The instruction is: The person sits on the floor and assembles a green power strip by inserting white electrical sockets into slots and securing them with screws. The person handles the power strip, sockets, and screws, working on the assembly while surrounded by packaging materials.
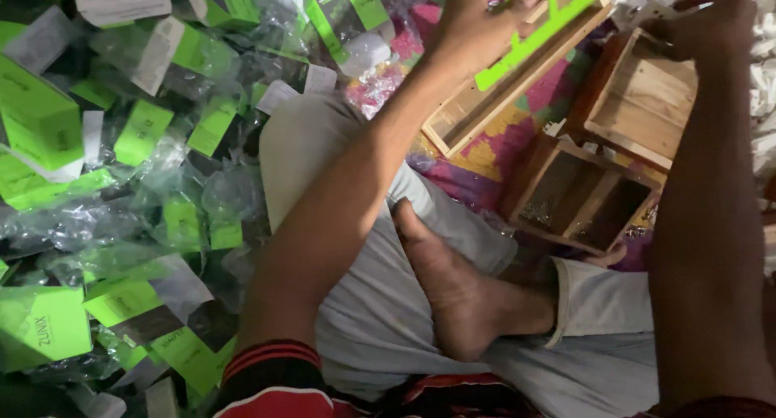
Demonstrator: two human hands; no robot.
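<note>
The person sits cross-legged on the floor, and the work in hand looks like handling a bright green card strip (540, 36) over a shallow wooden tray (477, 103) at the top centre of the frame. The left hand (477, 22) is closed on the strip's upper end, fingers curled over it, holding it slanted across the tray's long side. The right hand (711, 18), at the upper right, is curled with its fingertips pinched together just above a small open wooden box (638, 103); whether it grips anything cannot be told. Below that sits a two-compartment wooden box (582, 196) with small metal bits in the left cell. A heap of green-and-clear plastic packets (121, 183) fills the left of the frame. By my judgement, any next move needs the strip kept steady while the right hand works.
</note>
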